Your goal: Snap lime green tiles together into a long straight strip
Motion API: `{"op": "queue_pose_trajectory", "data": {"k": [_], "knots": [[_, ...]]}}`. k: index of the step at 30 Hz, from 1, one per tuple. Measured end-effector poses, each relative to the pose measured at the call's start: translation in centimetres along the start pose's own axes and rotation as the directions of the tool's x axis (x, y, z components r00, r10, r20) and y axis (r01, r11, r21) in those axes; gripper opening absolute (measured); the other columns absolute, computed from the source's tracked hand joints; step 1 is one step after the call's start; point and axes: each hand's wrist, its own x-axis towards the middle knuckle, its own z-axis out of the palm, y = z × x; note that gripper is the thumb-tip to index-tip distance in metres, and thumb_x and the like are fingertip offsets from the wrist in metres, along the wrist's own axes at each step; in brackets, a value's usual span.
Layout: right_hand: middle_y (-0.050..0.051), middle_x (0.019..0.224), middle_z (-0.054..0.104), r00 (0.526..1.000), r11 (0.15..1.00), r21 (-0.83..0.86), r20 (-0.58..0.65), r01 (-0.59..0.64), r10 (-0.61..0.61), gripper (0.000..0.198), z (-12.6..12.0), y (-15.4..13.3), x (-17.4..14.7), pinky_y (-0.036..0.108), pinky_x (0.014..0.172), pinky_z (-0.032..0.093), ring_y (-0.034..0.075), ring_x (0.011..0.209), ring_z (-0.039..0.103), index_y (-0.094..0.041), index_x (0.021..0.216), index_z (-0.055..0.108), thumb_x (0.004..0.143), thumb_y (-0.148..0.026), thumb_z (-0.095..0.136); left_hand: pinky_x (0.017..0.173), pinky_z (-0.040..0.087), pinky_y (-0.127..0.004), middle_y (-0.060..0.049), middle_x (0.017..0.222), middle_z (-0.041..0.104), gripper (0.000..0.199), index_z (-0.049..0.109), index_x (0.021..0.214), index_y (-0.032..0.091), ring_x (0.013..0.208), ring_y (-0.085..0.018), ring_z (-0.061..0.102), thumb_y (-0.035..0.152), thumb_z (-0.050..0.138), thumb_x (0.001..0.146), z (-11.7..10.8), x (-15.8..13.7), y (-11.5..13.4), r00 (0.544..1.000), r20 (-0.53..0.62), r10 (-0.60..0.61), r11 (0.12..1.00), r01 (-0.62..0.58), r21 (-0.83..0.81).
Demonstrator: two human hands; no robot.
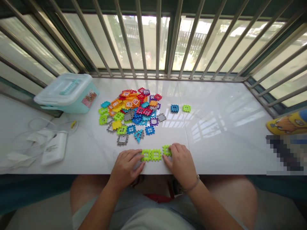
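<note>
Near the table's front edge lie two lime-green building tiles [156,155], joined side by side, each with window-like openings. My left hand [127,164] grips the left end of this pair between thumb and fingers. My right hand [181,161] pinches another lime-green tile [166,150], set a small gap to the right of the pair and slightly farther from me. Part of that tile is hidden by my right fingers. Beyond my hands spreads a heap of colourful interlocking tiles [129,102], in red, orange, yellow, green, blue, purple and grey.
A blue tile stack [175,108] and a green tile [186,108] sit right of the heap. On the left are a lidded teal box [79,99], a white device [54,148] and cables. A yellow container [286,124] lies far right. Metal window bars [158,41] border the table's back.
</note>
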Motion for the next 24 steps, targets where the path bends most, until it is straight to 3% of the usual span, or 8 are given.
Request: {"op": "queue_pose_trajectory", "data": {"k": [5, 11, 19, 24], "knots": [[0.015, 0.126, 0.070, 0.996, 0.998, -0.028, -0.069, -0.057, 0.055, 0.021, 0.0, 0.9, -0.6, 0.047, 0.096, 0.053, 0.033, 0.111, 0.063, -0.020, 0.117, 0.067, 0.099, -0.030, 0.073, 0.104, 0.055, -0.048, -0.007, 0.133, 0.077, 0.020, 0.076, 0.120, 0.029, 0.119, -0.028, 0.072, 0.026, 0.073, 0.100, 0.0, 0.0, 0.0, 1.000, -0.012, 0.000, 1.000, 0.000, 0.013], [0.014, 0.122, 0.071, 0.994, 0.999, 0.052, -0.112, -0.007, 0.013, 0.027, -0.9, 5.0, 1.2, 0.048, 0.097, 0.055, 0.033, 0.109, 0.065, -0.021, 0.122, 0.065, 0.103, -0.039, 0.070, 0.103, 0.055, -0.047, -0.008, 0.132, 0.077, 0.020, 0.077, 0.119, 0.028, 0.118, -0.028, 0.072, 0.026, 0.072, 0.100, 0.1, 0.0, 0.0, 1.000, -0.022, -0.001, 1.000, 0.001, 0.004], [0.019, 0.131, 0.069, 0.987, 0.992, -0.075, -0.131, -0.098, 0.088, 0.035, -2.2, 13.0, 12.8, 0.051, 0.107, 0.053, 0.038, 0.120, 0.062, -0.016, 0.128, 0.068, 0.100, -0.038, 0.066, 0.103, 0.055, -0.048, -0.008, 0.131, 0.077, 0.019, 0.075, 0.119, 0.027, 0.119, -0.028, 0.071, 0.024, 0.071, 0.101, 0.1, -0.2, 0.0, 0.999, -0.033, -0.001, 1.000, 0.000, -0.025], [0.023, 0.148, 0.062, 0.987, 0.985, -0.074, 0.000, -0.159, 0.159, 0.056, -2.1, 15.9, 19.6, 0.052, 0.112, 0.052, 0.040, 0.133, 0.059, -0.014, 0.145, 0.061, 0.096, -0.040, 0.070, 0.102, 0.055, -0.049, -0.008, 0.130, 0.077, 0.017, 0.075, 0.118, 0.027, 0.118, -0.028, 0.071, 0.024, 0.070, 0.102, 0.1, -0.2, 0.0, 0.999, -0.037, -0.012, 0.999, 0.011, -0.034]]}}
